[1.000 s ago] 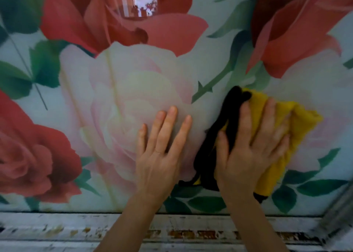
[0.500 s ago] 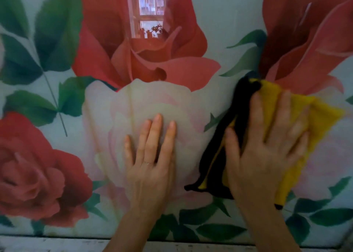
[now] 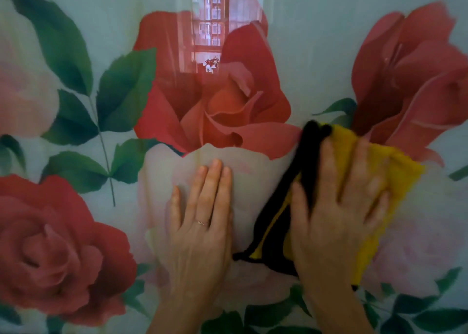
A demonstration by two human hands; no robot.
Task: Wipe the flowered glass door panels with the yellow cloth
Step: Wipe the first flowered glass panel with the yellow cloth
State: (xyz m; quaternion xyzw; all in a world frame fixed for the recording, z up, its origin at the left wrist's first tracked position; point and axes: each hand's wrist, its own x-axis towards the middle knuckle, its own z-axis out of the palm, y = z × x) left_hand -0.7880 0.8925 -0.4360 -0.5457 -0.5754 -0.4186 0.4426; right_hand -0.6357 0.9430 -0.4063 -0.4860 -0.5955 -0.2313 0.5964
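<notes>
Right hand (image 3: 336, 212) pressing yellow cloth (image 3: 395, 181) on flowered glass panel (image 3: 76, 16), left hand (image 3: 200, 232) flat beside

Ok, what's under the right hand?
The right hand presses the yellow cloth, black-edged, flat against the flowered glass. The glass beneath the cloth is covered, so unseen.

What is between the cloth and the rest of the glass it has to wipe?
Only the left hand, which lies flat on the glass just left of the cloth that the right hand presses there. Above and to the right, nothing visible blocks it.
</notes>
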